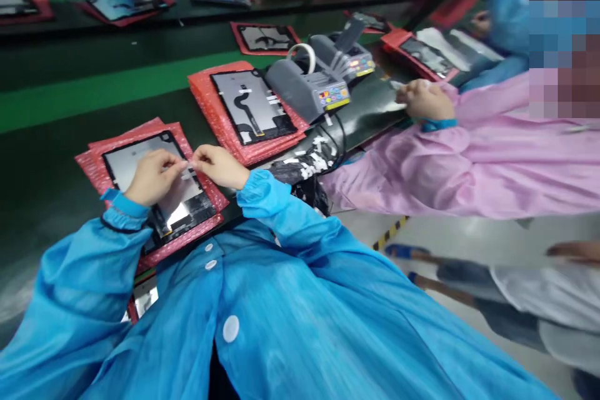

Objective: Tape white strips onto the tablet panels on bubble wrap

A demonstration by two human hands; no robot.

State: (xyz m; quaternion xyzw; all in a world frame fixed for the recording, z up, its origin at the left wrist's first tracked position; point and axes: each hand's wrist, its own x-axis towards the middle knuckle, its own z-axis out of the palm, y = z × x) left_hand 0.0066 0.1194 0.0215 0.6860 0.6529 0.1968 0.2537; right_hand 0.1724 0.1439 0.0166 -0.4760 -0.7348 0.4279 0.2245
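My left hand (154, 176) is over a flat screen panel (125, 159), thumb and fingertips pinched together. My right hand (219, 164) meets it from the right, also in a pinch, with the fingertips of both almost touching. A tiny pale bit seems to be between them, too small to name. The panel lies grey back up with black edges, on red bubble-wrap sheets (94, 170) close to the bench's front edge. Part of it is hidden under my hands.
Right of my hands, another panel (248, 103) tops a stack of red bubble wrap (206, 106). Two grey tape dispensers (304, 84) stand behind, with white scraps (316, 159) on black material in front. A co-worker's hand (429, 103) in a pink sleeve is at the right.
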